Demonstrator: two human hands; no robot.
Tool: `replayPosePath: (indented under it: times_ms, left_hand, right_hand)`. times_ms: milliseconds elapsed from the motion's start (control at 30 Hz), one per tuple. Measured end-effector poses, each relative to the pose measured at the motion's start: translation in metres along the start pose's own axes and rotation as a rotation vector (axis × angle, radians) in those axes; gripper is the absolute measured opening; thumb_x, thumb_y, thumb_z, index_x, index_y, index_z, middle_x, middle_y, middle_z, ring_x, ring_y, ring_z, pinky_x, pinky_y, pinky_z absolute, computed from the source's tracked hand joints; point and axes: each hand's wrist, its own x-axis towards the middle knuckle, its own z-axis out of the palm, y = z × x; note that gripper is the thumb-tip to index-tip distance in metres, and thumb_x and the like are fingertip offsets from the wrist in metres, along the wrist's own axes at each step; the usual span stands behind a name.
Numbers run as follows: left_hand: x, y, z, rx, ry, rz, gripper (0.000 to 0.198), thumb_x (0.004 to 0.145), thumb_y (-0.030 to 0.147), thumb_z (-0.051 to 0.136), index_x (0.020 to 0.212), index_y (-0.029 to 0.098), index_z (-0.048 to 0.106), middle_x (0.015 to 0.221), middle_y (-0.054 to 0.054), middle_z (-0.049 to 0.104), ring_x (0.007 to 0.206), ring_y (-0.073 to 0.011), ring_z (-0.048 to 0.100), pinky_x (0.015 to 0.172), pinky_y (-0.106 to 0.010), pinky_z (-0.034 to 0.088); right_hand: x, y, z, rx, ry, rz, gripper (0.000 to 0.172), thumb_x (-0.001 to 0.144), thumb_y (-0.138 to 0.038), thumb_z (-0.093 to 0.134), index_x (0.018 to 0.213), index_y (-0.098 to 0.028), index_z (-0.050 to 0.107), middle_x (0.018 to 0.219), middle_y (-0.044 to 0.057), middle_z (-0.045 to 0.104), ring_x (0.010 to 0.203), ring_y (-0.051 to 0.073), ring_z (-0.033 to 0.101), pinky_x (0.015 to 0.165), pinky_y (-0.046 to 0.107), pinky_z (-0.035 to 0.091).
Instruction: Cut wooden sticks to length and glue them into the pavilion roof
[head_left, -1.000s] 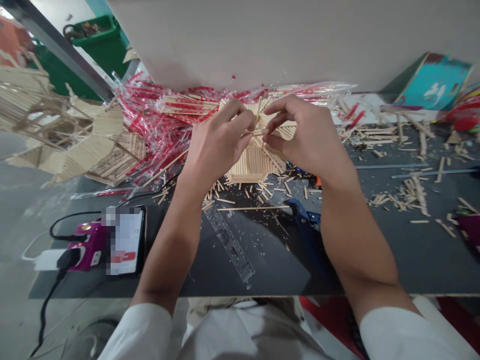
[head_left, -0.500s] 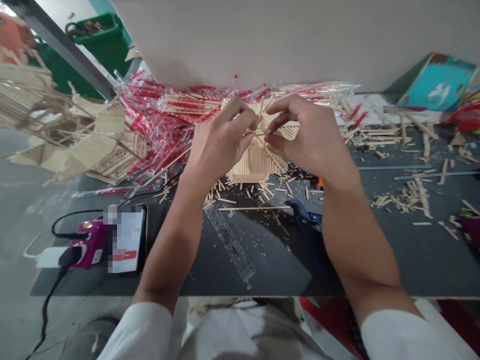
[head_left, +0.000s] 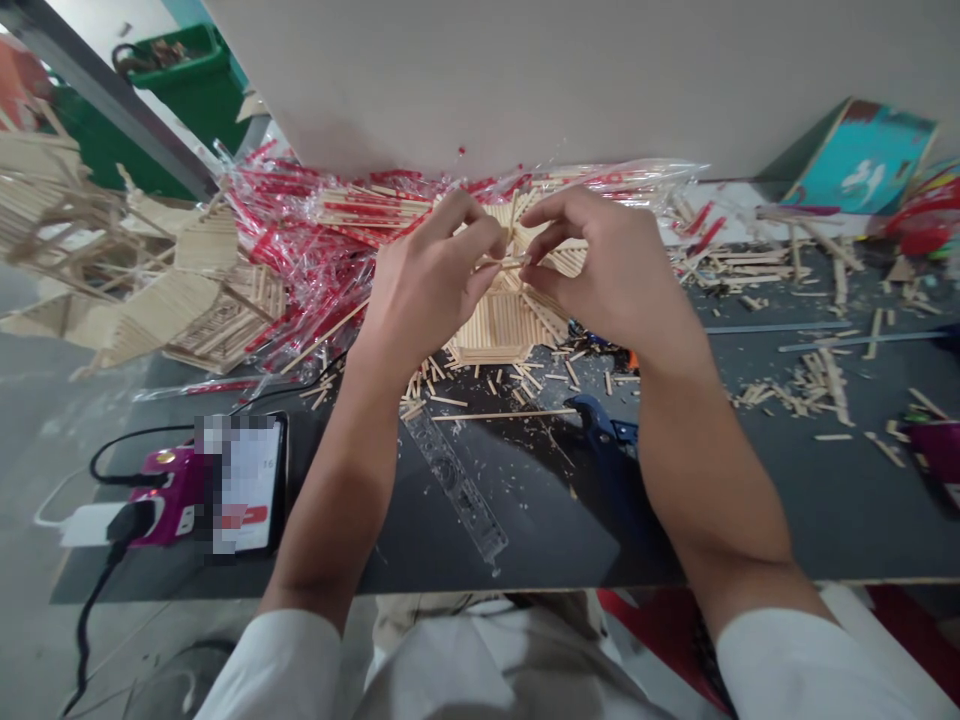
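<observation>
My left hand (head_left: 431,285) and my right hand (head_left: 611,275) meet above a flat panel of glued wooden sticks (head_left: 506,322) on the dark table (head_left: 825,500). Both hands pinch the ends of one thin wooden stick (head_left: 504,264) between thumb and fingertips, just over the panel. Their fingers are closed. The panel is partly hidden behind my hands. Short stick offcuts (head_left: 525,382) lie scattered in front of it, and one long loose stick (head_left: 502,415) lies nearer me.
Clear packets with red print holding sticks (head_left: 322,240) pile up at the back left. Stick-built structures (head_left: 142,290) stand at the left. A clear ruler (head_left: 457,485), a blue-handled tool (head_left: 607,440), a phone (head_left: 244,485) and a pink charger (head_left: 161,495) lie near me. A white wall (head_left: 525,80) is behind.
Hands stay pinched on the same stick above the panel. The view has shifted slightly; nothing was picked up or let go.
</observation>
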Motion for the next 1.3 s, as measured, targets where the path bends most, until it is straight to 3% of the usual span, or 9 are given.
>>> replayPosePath:
  times_ms: [333,800,1100,1300]
  left_hand:
    - [-0.001,-0.002,0.002,-0.011,-0.006,-0.028,0.01,0.103,0.02,0.073,0.11,0.025,0.068,0.122,-0.004,0.069,0.09,-0.0171,0.061,0.075,-0.033,0.046]
    - [-0.001,0.0,-0.003,-0.087,-0.059,-0.085,0.011,0.107,0.028,0.063,0.116,0.031,0.069,0.127,-0.007,0.069,0.1,-0.0231,0.067,0.082,-0.04,0.052]
    - [-0.004,-0.021,-0.019,-0.125,-0.057,-0.033,0.015,0.103,0.037,0.071,0.114,0.026,0.069,0.127,-0.006,0.069,0.092,-0.0214,0.066,0.075,-0.039,0.054]
    - [-0.007,-0.026,-0.024,-0.123,-0.089,-0.024,0.02,0.101,0.031,0.071,0.12,0.025,0.071,0.127,-0.008,0.07,0.102,-0.0239,0.07,0.078,-0.037,0.058]
  right_hand:
    - [0.0,-0.002,0.0,0.003,0.017,-0.019,0.04,0.079,-0.007,0.076,0.112,-0.027,0.069,0.101,0.002,0.083,0.102,0.031,0.079,0.103,0.05,0.057]
    - [-0.001,-0.003,0.001,0.01,0.013,-0.018,0.034,0.084,-0.009,0.075,0.114,-0.025,0.073,0.104,0.004,0.082,0.104,0.029,0.078,0.103,0.048,0.058]
    - [-0.002,-0.003,-0.006,-0.035,-0.017,-0.043,0.027,0.086,-0.018,0.08,0.108,-0.032,0.077,0.109,0.004,0.081,0.106,0.032,0.074,0.104,0.055,0.056]
    - [0.001,-0.005,0.002,-0.053,-0.001,-0.097,0.015,0.091,-0.024,0.079,0.105,-0.03,0.077,0.115,0.008,0.08,0.114,0.036,0.071,0.109,0.058,0.052]
